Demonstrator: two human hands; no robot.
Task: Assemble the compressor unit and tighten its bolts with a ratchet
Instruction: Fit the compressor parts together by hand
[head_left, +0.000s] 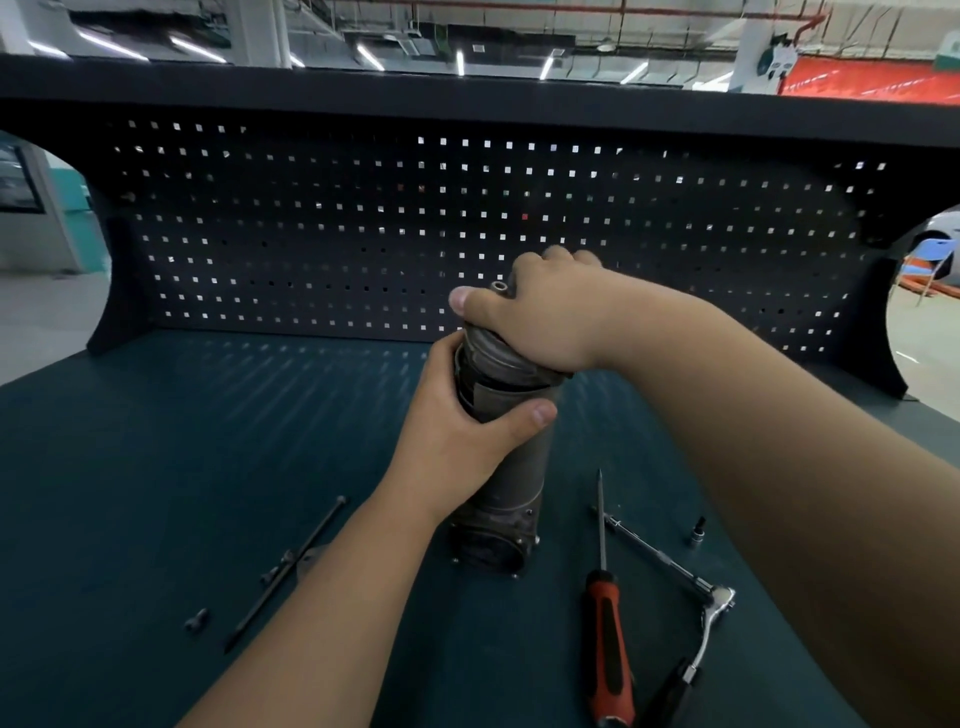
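Screwdriver (605, 623) beside ratchet (717, 603), left grip (457, 431) round compressor (511, 467) body, right grip (545, 317) clasping top

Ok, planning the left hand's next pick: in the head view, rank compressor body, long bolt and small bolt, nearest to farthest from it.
1. Compressor body, at centre, gripped by the left hand.
2. Long bolt, lying on the left side.
3. Small bolt, farther left, nearer the viewer.
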